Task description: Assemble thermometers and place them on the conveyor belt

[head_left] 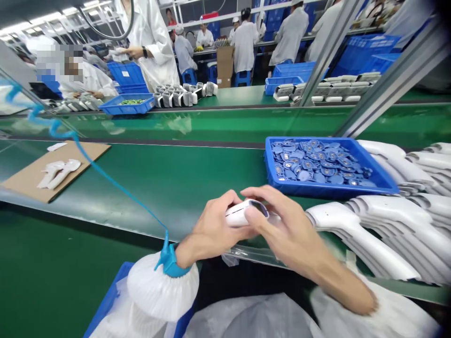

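Centrally, over near edge of green belt (169,188), left hand (214,230) cups glossy white plastic housing (237,215), long axis running left-right, dark oval window at right end; right hand (292,230) presses fingers over top, pinching it between both. Blue tray (317,190) of blue discs (310,164) far-right; curved white moulded shells (384,225) stacked right

The left hand (214,227) and right hand (289,230) grip a white plastic casing (239,213) (a dark window shows at one end) above the green belt (183,173). Ahead sits a blue tray (327,190) of blue discs (317,162); white shells (384,230) lie stacked just right. A blue strap (171,260) circles the left wrist, its coiled cord (105,171) trailing across the belt.
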The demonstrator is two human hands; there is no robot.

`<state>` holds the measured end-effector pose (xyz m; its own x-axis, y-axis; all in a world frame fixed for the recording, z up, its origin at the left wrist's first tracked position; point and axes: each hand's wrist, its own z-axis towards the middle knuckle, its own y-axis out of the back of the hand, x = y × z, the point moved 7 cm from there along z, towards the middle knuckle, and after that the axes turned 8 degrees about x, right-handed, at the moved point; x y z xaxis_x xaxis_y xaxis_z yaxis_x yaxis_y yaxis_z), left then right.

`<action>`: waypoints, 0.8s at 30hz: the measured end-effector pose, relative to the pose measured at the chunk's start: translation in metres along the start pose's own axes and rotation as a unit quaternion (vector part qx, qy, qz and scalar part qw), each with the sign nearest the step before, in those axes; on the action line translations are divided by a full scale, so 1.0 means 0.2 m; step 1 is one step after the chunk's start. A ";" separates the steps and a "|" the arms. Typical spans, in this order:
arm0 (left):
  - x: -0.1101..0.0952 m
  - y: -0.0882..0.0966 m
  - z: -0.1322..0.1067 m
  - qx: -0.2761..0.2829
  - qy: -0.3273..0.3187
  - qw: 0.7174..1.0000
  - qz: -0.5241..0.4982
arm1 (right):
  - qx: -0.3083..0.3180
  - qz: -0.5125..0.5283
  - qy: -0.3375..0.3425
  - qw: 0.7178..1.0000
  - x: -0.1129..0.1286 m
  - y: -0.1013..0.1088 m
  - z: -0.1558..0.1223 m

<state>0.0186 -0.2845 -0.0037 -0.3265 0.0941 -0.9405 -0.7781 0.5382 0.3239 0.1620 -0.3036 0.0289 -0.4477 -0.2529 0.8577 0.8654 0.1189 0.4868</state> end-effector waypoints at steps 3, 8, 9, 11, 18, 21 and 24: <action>-0.07 0.03 0.02 -0.024 -0.035 0.996 0.079 | -0.145 -0.107 0.030 0.983 0.10 -0.05 0.12; -0.07 -0.04 0.04 -0.006 -0.030 0.962 0.272 | -0.222 -0.207 0.163 0.939 0.18 -0.13 0.18; -0.06 -0.03 0.04 -0.025 -0.025 0.951 0.308 | -0.238 -0.193 0.182 0.934 0.18 -0.12 0.16; -0.05 -0.01 0.03 -0.043 -0.030 0.951 0.303 | -0.263 -0.156 0.192 0.932 0.17 -0.10 0.14; 0.06 -0.01 0.02 -0.027 -0.024 0.979 0.201 | -0.201 -0.146 0.098 0.964 0.07 -0.10 0.16; 0.06 -0.07 0.02 -0.051 -0.043 0.941 0.332 | -0.218 -0.144 0.105 0.960 0.06 -0.14 0.15; 0.06 -0.04 -0.01 -0.054 -0.044 0.939 0.336 | -0.167 -0.162 0.099 0.967 0.07 -0.13 0.17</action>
<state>0.0200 -0.2886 -0.0177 -0.7224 0.4529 -0.5225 -0.4632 0.2442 0.8520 0.1257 -0.2769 0.0332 -0.6847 -0.4078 0.6041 0.7258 -0.3067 0.6157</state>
